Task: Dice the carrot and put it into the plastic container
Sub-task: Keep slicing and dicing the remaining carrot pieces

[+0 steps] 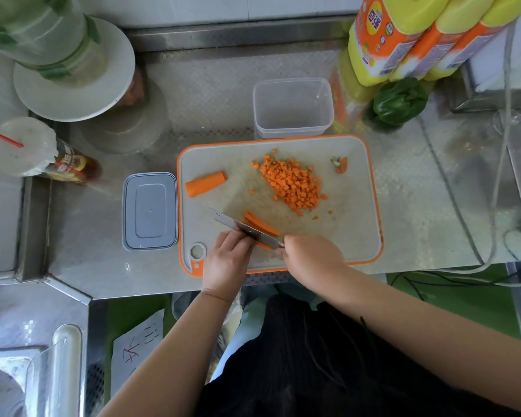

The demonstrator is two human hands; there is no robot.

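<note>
**Carrot strips under the knife, dice piling up on the board**

While the left hand is pressing down on a small bundle of carrot strips with its fingers curled over their near ends, the right hand is gripping the handle of a knife, fingers wrapped round it and hiding the handle itself. The blade is lying across the strips, slanting from the right hand up toward the left, its tip pointing at the left side of the cutting board. The board, pale with an orange rim, is sitting at the near edge of a steel counter. Farther up the board, a heap of diced carrot is lying right of centre, with a few stray cubes scattered round it. An uncut carrot piece is resting near the board's left edge, well apart from the heap. A carrot end scrap is sitting in the far right corner. Just beside the board on the left, a grey lid is lying flat on the counter. Beyond the far edge of the board, the plastic container is standing open, holding no carrot. To its right a green pepper is sitting beneath yellow bottles.
</note>
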